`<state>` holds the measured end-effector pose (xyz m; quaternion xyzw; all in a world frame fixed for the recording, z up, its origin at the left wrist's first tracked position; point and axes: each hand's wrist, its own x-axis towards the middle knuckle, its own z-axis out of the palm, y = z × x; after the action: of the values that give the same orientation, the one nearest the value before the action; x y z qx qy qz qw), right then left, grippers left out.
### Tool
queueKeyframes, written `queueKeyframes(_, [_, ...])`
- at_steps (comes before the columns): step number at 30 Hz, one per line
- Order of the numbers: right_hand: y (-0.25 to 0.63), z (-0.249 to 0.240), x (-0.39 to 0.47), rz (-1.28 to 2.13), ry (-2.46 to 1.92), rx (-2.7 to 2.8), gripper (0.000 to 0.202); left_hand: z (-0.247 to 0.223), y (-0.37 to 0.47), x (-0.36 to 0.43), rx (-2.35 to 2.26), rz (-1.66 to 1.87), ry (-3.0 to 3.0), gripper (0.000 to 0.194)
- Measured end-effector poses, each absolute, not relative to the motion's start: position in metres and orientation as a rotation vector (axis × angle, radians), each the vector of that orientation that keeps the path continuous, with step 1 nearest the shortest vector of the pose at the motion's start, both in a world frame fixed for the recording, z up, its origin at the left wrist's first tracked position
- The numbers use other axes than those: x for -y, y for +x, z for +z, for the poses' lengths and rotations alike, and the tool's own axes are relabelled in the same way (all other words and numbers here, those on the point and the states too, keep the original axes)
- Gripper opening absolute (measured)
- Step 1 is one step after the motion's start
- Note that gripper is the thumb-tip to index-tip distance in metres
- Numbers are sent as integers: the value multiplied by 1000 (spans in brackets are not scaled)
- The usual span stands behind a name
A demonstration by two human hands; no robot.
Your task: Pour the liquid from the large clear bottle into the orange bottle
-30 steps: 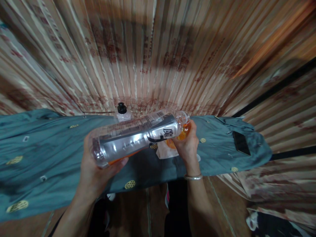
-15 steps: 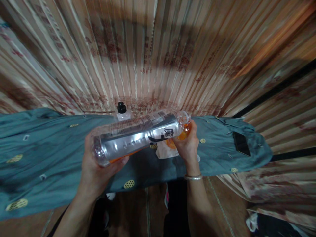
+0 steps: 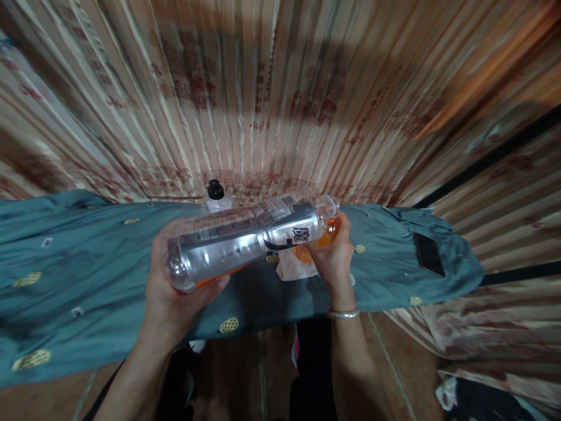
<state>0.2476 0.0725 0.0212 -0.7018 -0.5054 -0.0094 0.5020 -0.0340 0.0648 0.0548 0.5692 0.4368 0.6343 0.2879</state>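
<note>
My left hand [image 3: 175, 298] is wrapped around the base end of a large clear plastic bottle [image 3: 245, 245] with a silver label. The bottle is tilted almost flat, its neck pointing right, and some orange liquid shows along its underside. My right hand [image 3: 335, 251] grips a smaller clear container of orange liquid [image 3: 326, 237] below the bottle's neck. Mouth and neck of the two overlap in view, so I cannot tell whether they touch. Beneath the right hand lies a pale cloth or paper [image 3: 293, 268] on the table.
The table has a teal cloth [image 3: 100, 280] with yellow pineapple-like prints. A clear bottle with a black cap [image 3: 215, 192] stands at the back, partly hidden. A black phone [image 3: 429, 254] lies at the right. A pleated curtain [image 3: 272, 105] hangs behind.
Hardly anything differs. Both hands hold nearly the same pose, and the large bottle stays tilted with only a tiny shift.
</note>
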Motion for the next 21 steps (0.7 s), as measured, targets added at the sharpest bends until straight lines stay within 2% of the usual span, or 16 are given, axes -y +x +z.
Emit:
queueKeyframes(7, [248,25,-72,-23,-1749,1175,85,56,-29,-67,-1140,1683,1533,73])
queueKeyframes(12, [249,25,-73,-18,-1743,1189,84,55,-28,-65,-1129,1687,1466,81])
queueKeyframes(21, [250,23,-73,-25,-1720,1195,83,54,-26,-65,-1133,1684,1490,79])
